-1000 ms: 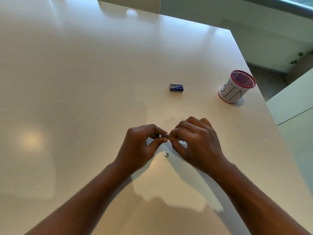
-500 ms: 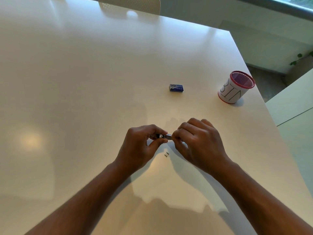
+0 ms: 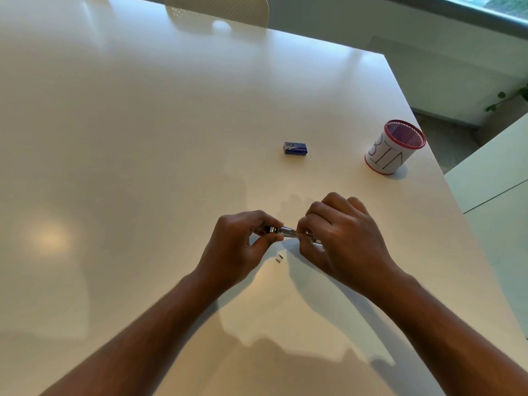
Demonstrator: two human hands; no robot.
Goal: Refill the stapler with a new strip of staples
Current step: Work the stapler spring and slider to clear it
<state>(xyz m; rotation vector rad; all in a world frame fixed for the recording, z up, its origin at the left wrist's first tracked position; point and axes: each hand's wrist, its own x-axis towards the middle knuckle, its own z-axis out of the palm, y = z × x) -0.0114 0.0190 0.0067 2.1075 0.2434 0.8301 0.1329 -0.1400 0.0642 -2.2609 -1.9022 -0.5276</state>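
Observation:
A small silver metal stapler (image 3: 285,232) is held just above the white table (image 3: 143,167), between both hands. My left hand (image 3: 240,247) pinches its left end with thumb and forefinger. My right hand (image 3: 343,241) covers its right end, fingers curled over it; that end is hidden. A short loose piece of staples (image 3: 279,258) lies on the table just below the stapler. A small blue staple box (image 3: 295,148) sits closed farther back, apart from both hands.
A white cup with a red mesh rim (image 3: 395,147), lettered "BIN", stands near the table's right edge. A pale chair back (image 3: 217,8) shows beyond the far edge. The table's right edge runs diagonally; floor and another white surface (image 3: 491,172) lie beyond it.
My right hand has slid slightly to the right along the stapler, showing more silver metal between the hands. The loose staple piece and the box have not moved.

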